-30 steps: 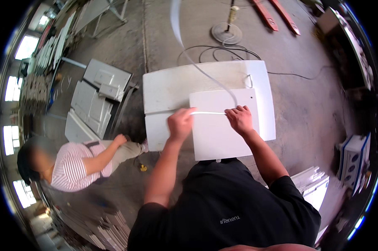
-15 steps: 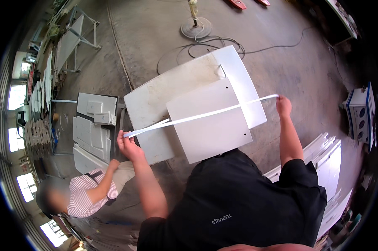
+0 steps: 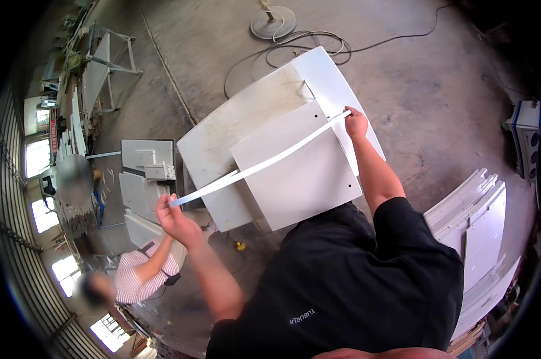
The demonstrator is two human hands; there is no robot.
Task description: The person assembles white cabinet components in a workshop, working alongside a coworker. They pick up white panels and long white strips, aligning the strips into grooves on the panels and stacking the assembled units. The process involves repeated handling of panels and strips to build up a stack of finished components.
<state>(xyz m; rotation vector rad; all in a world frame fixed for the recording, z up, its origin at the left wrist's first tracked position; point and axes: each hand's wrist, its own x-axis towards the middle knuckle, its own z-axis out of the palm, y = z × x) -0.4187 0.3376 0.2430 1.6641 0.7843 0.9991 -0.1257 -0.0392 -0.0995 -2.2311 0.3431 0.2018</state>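
Note:
My left hand (image 3: 177, 222) pinches one end of a long, thin white strip (image 3: 270, 160), left of the worktable. The other end is gripped by my right hand (image 3: 355, 124), over the table's far right part. Between them the strip runs slantwise and slightly bowed across a flat light-grey panel (image 3: 300, 185). I cannot tell whether it touches the panel's surface. Small dark holes show near the panel's right side. The panel rests on a larger white worktable (image 3: 222, 140), whose top is stained and has a small metal handle (image 3: 308, 90).
A person in a striped shirt (image 3: 142, 272) works at the left, beside white panels (image 3: 148, 155). Stacked white panels (image 3: 482, 233) stand close on my right. Black cable (image 3: 318, 37) coils on the floor behind the table, near a round base (image 3: 273, 24). A boxed carton (image 3: 527, 137) stands far right.
My right hand has come inward to the left and a little farther away, and the strip now bows more. My view has shifted. A second person's head now shows at the far left.

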